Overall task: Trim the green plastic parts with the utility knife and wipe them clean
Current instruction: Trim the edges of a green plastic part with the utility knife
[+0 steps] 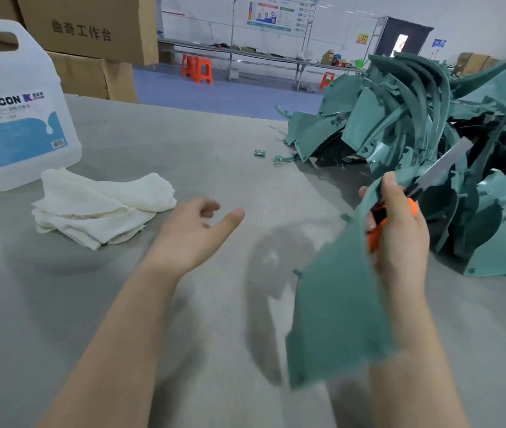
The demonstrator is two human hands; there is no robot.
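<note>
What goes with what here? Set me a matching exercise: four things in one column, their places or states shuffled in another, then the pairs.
1. jug
2. cloth
3. knife
4. left hand

A. held in the right hand together with a green part
B. open above the table, holding nothing
C. upright at the far left
D. crumpled beside the jug

Pairs: 1-C, 2-D, 3-A, 4-B

Flat teal-green plastic panel [338, 291] held upright w/ orange-handled utility knife [379, 228], blade out, beside heap of matching curved parts [399, 125]; crumpled white cloth [100, 208] lies left.
</note>
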